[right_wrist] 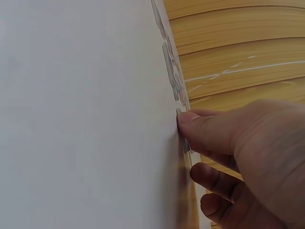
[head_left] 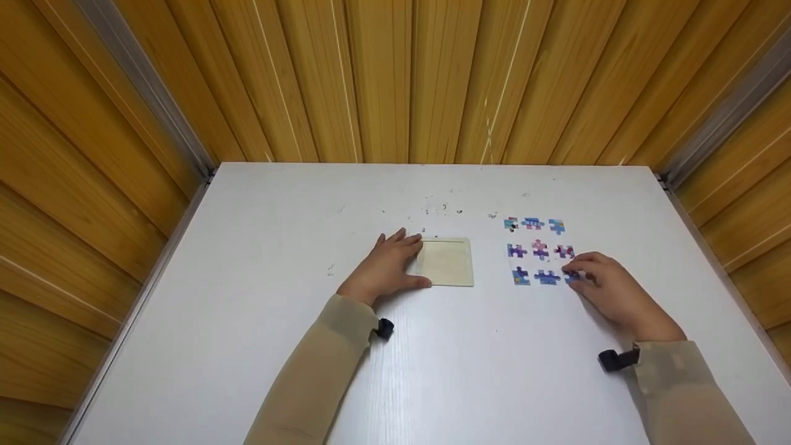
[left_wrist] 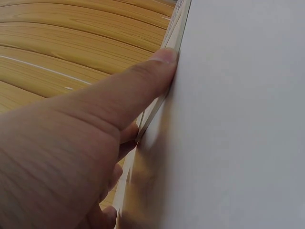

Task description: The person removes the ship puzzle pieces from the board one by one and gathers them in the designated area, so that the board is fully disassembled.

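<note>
A shallow cream-coloured wooden puzzle tray (head_left: pixel 448 264) lies flat on the table, nothing in its recess. My left hand (head_left: pixel 388 267) holds it at the left end, thumb on the near edge and fingers at the far edge. In the left wrist view the thumb presses along the rim of the tray (left_wrist: pixel 176 40). To the right, jigsaw pieces (head_left: pixel 540 249) in blue, pink and purple lie apart in three rows of three. My right hand (head_left: pixel 615 293) pinches the near-right jigsaw piece (head_left: pixel 571 277) between thumb and forefinger; the fingertips hide part of it.
The white table (head_left: pixel 259 235) carries small dark scuff marks (head_left: pixel 444 207) beyond the tray. Wood-look panels (head_left: pixel 383 80) stand behind it and at both sides. A small black camera (head_left: pixel 384 329) is strapped at the left wrist, another camera (head_left: pixel 610 361) at the right.
</note>
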A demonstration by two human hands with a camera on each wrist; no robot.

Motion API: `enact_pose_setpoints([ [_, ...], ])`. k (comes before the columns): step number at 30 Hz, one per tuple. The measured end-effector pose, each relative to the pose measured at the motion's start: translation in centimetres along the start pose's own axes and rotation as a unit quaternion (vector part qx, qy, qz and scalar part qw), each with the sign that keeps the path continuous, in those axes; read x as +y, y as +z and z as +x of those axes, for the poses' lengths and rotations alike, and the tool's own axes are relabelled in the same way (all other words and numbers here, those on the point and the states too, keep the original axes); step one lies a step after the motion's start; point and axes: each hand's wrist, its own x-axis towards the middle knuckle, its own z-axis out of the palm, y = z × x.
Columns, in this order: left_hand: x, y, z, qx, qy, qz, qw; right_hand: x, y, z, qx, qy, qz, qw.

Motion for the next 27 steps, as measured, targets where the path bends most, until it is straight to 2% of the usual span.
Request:
enact_pose_setpoints([
  [10,0.09,-0.09,0.06,0.003,0.026,0.022,0.9994,0.00,0.11,-0.14,0.011,-0.002,0.003,0.9999],
  [21,-0.04,-0.13,0.02,0.000,0.025,0.010,0.9996,-0.10,0.32,0.00,-0.002,0.017,0.010,0.9998],
  [27,-0.50,-0.24,-0.23,0.004,0.026,0.010,0.9996,-0.35,0.27,0.31,0.002,0.013,0.013,0.9998],
])
